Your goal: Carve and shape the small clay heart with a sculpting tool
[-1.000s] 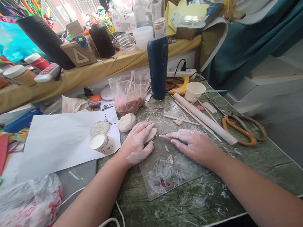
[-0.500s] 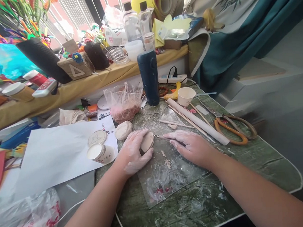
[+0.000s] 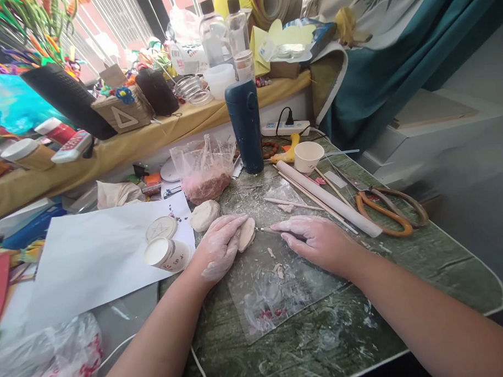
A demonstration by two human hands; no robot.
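Observation:
My left hand [image 3: 219,249], dusted with white powder, is closed round the left side of a pale clay disc [image 3: 247,233]; part of the disc is hidden behind its fingers. In my right hand [image 3: 315,240], also powdery, is a thin sculpting tool [image 3: 267,230] pinched between thumb and fingers. The tool's tip points left, at the disc's right edge; I cannot tell whether it touches. A thicker lump of clay [image 3: 205,215] lies just beyond my left hand. Small clay scraps [image 3: 278,271] lie on a clear plastic sheet [image 3: 255,306] below the hands.
A white rolling pin [image 3: 330,199], thin sticks and scissors [image 3: 384,211] lie to the right. A blue flask [image 3: 245,128] stands behind, beside a plastic bag of reddish clay [image 3: 205,182]. At left, a paper cup [image 3: 167,254] and a star-marked disc [image 3: 161,228] rest on white paper [image 3: 92,254].
My left thumb has drawn in toward the fingers, and the clay disc is turned slightly in that hand. My right hand has stayed nearly still with the tool.

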